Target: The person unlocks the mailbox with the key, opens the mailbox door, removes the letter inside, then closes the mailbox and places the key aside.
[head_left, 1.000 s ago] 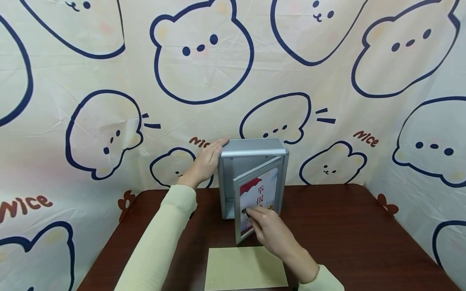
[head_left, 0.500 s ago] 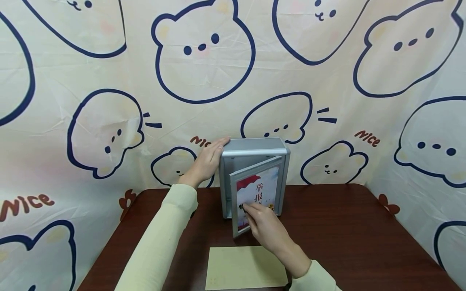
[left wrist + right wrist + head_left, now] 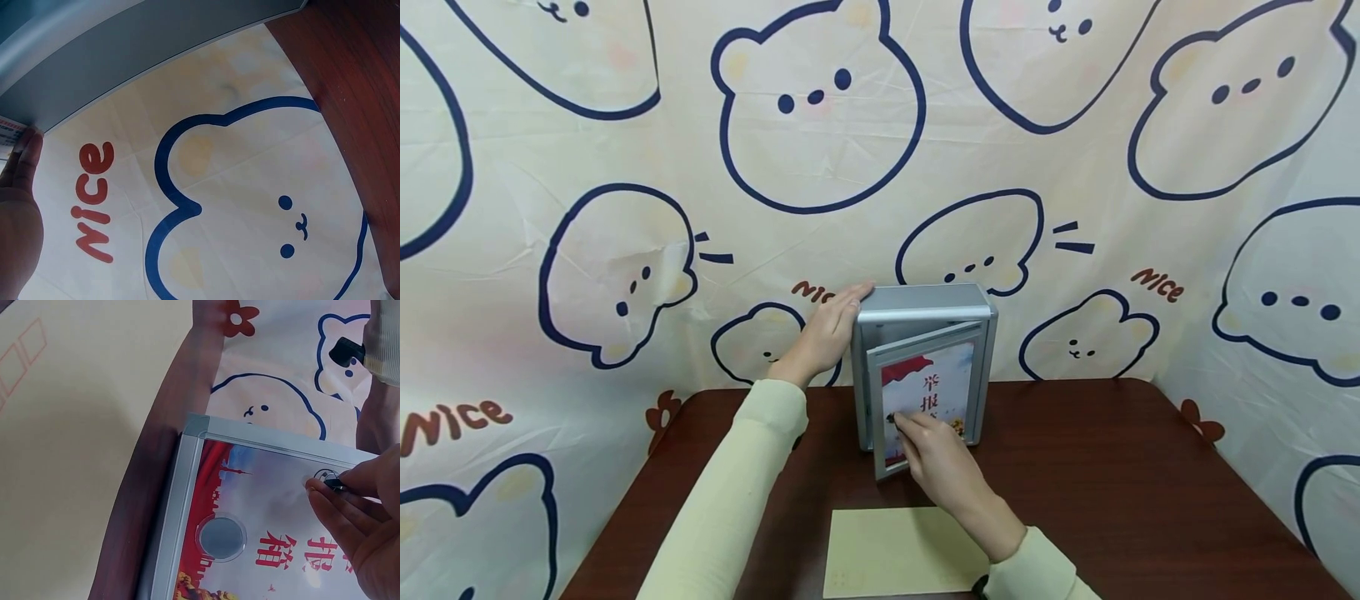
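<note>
A grey metal box (image 3: 925, 297) stands upright on the table, its framed front door (image 3: 946, 372) ajar and hinged on the right. Red characters and a red banner are printed on the door panel. My left hand (image 3: 826, 332) rests against the box's upper left corner, fingers extended; the left wrist view catches only part of it beside the grey side wall. With thumb and fingers, my right hand (image 3: 947, 467) pinches a small dark key (image 3: 334, 482) at the door's round lock. The key's inner end is hidden.
A pale yellow envelope-like sheet (image 3: 902, 554) lies on the dark brown table (image 3: 1097, 483) in front of the box. Behind and to the sides hangs a cartoon-printed cloth (image 3: 820, 167). A round clear-rimmed disc (image 3: 221, 538) sits on the door panel.
The door has swung partway inward toward the box, its free edge going left and back. My right hand moved with it, holding the key. My left hand stayed on the box.
</note>
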Demonstrator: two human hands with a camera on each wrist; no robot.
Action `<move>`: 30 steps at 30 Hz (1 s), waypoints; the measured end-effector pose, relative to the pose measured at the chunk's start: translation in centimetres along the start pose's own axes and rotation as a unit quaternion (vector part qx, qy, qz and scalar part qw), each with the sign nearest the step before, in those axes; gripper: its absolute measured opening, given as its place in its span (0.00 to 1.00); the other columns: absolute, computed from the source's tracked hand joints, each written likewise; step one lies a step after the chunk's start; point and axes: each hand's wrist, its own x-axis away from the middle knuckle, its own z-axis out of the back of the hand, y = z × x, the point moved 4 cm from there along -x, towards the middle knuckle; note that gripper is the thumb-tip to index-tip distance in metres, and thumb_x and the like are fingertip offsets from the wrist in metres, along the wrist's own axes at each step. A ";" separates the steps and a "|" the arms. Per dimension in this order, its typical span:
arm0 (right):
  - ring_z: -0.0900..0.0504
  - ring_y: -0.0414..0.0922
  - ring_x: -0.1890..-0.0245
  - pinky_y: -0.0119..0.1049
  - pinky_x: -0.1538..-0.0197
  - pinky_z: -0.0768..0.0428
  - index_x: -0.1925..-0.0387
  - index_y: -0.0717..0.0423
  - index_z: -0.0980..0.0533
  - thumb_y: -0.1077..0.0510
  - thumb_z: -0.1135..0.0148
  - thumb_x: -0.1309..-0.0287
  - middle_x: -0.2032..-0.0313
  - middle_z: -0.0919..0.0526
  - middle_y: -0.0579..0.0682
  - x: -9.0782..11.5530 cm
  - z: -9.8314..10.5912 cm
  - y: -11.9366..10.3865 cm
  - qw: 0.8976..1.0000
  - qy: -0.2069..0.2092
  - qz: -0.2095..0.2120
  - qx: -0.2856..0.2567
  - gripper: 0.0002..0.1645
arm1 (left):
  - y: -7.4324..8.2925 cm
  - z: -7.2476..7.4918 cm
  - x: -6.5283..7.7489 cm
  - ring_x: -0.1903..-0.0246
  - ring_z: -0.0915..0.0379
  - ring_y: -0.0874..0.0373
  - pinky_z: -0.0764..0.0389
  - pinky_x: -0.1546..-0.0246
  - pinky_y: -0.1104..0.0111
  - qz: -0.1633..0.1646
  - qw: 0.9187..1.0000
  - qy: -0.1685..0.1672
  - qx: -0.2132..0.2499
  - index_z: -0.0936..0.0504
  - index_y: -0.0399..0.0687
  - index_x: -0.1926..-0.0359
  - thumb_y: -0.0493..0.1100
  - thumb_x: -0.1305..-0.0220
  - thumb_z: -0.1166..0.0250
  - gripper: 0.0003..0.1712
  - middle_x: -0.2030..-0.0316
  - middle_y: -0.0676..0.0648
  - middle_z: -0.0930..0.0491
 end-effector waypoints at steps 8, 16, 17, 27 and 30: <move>0.11 0.46 0.57 0.38 0.55 0.13 0.45 0.61 0.16 0.66 0.30 0.39 0.54 0.12 0.54 -0.7 -0.5 0.0 1.000 -0.001 -0.013 -0.002 0.19 | 0.0 0.0 0.2 0.23 0.46 0.56 0.44 0.23 0.53 0.000 1.000 -0.001 0.002 0.37 0.50 0.22 0.53 0.17 0.65 0.31 0.23 0.49 0.38; 0.11 0.46 0.59 0.37 0.56 0.13 0.47 0.62 0.15 0.65 0.32 0.36 0.55 0.12 0.55 -1.5 -1.0 0.1 1.000 0.007 -0.008 0.005 0.16 | 0.0 -0.1 0.1 0.24 0.46 0.57 0.44 0.24 0.54 0.001 1.000 0.001 0.002 0.37 0.51 0.22 0.55 0.17 0.66 0.32 0.23 0.52 0.38; 0.11 0.45 0.59 0.37 0.56 0.13 0.47 0.62 0.15 0.65 0.31 0.36 0.55 0.12 0.55 -1.6 -1.1 0.2 1.000 0.009 -0.006 0.007 0.16 | 0.0 -0.1 0.1 0.24 0.46 0.57 0.44 0.24 0.55 0.000 1.000 0.001 0.002 0.37 0.50 0.22 0.55 0.17 0.66 0.32 0.23 0.51 0.38; 0.12 0.44 0.61 0.34 0.60 0.13 0.47 0.62 0.15 0.66 0.33 0.35 0.56 0.12 0.55 -2.3 -1.7 0.3 0.999 0.024 0.006 0.023 0.15 | 0.0 -0.1 0.0 0.24 0.46 0.57 0.44 0.24 0.55 -0.003 1.000 0.004 -0.002 0.36 0.48 0.22 0.54 0.17 0.66 0.32 0.24 0.48 0.37; 0.11 0.45 0.60 0.34 0.60 0.13 0.47 0.63 0.15 0.66 0.33 0.35 0.56 0.12 0.55 -2.4 -1.9 0.4 0.999 0.025 0.004 0.026 0.16 | 0.0 -0.1 0.1 0.24 0.45 0.57 0.44 0.24 0.55 -0.002 1.000 0.005 -0.003 0.36 0.48 0.22 0.54 0.17 0.66 0.32 0.24 0.49 0.37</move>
